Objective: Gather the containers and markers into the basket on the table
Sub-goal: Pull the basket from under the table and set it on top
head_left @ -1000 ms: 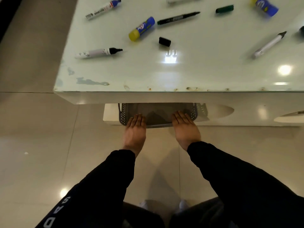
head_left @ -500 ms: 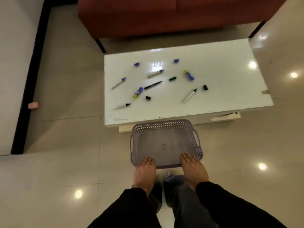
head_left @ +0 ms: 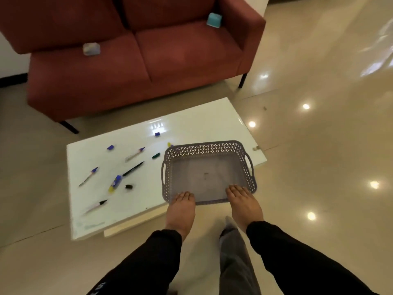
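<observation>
An empty grey perforated basket is over the right half of the white table. My left hand grips its near rim at the left and my right hand grips it at the right. Left of the basket, several markers lie loose on the table, among them a black marker and a white marker with a black tip. A blue and yellow glue stick lies between them. Loose caps are scattered about: black, green and blue.
A red sofa stands behind the table, with a grey box on its seat and a light blue box on its right side. Glossy floor tiles surround the table. My legs are below the hands.
I have lifted the basket from under the table's near edge up over the table's right half, both hands still on its near rim. The view has pulled back and swung right.
</observation>
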`<state>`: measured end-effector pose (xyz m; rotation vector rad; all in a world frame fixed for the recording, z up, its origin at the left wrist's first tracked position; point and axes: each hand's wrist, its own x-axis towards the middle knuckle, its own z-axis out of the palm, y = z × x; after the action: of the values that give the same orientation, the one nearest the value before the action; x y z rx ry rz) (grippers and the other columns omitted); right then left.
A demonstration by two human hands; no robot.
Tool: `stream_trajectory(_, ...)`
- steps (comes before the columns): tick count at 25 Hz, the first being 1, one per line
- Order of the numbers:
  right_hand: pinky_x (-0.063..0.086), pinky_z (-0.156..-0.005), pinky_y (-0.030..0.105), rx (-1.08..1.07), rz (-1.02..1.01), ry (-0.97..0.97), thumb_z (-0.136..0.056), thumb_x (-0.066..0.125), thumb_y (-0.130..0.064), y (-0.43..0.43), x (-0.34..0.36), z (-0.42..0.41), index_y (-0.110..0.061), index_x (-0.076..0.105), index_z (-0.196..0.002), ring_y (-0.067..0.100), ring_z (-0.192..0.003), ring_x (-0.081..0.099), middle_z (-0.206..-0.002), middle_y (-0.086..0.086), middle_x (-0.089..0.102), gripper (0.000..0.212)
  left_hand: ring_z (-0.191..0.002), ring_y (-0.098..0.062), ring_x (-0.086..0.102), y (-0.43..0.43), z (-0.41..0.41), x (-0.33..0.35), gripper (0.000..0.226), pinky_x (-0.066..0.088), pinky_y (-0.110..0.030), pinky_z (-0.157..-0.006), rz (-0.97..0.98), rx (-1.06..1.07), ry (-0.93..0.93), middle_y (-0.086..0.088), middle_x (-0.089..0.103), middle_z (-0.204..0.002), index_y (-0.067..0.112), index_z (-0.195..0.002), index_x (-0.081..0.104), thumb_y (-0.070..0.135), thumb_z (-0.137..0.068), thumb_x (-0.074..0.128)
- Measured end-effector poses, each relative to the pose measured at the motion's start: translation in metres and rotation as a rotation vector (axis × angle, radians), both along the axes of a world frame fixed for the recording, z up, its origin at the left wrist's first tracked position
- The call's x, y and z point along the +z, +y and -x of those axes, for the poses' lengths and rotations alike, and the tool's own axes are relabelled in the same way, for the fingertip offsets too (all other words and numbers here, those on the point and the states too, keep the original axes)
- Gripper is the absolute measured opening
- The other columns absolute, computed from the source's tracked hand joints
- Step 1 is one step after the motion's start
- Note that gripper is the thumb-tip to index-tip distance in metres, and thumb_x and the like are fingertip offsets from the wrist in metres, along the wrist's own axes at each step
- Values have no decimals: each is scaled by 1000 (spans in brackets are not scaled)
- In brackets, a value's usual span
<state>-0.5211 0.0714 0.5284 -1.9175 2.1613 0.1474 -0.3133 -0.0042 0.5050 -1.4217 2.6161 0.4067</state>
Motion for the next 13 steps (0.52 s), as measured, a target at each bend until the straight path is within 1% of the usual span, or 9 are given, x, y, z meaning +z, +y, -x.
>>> stream_trajectory(4, 10, -122, 33, 26, -13, 3, -96, 33, -6, -71, -35, 125, -14, 28, -156, 18, -150, 25, -162, 5, 30, 60, -136, -22, 45, -62, 120, -33, 47, 24, -33, -119, -16, 59, 30, -8, 51, -147, 10, -143, 44, 9, -98, 31)
stream_trajectory(6, 13, -122, 32, 34, -41, 0, -96, 34, -6, -100, -55, 174, -15, 30, -155, 17, -148, 29, -160, 3, 34, 60, -136, -23, 46, -86, 167, -51, 46, 25, -34, -119, -29, 67, 37, -9, 51, -146, 10, -142, 45, 9, -98, 33)
stream_trajectory(8, 15, -121, 31, 43, -67, -13, -96, 35, -6, -134, -91, 224, -16, 32, -155, 17, -147, 31, -159, 2, 36, 60, -138, -25, 44, -111, 216, -82, 47, 23, -36, -121, -69, 108, 19, -11, 49, -149, 7, -144, 43, 9, -99, 33)
stream_trajectory(13, 14, -121, 31, 97, -163, -53, -95, 36, -2, -182, -162, 286, -15, 32, -155, 18, -149, 29, -159, 3, 36, 61, -136, -27, 47, -139, 275, -154, 48, 24, -37, -120, -169, 162, -64, -13, 52, -146, 5, -143, 45, 9, -97, 34)
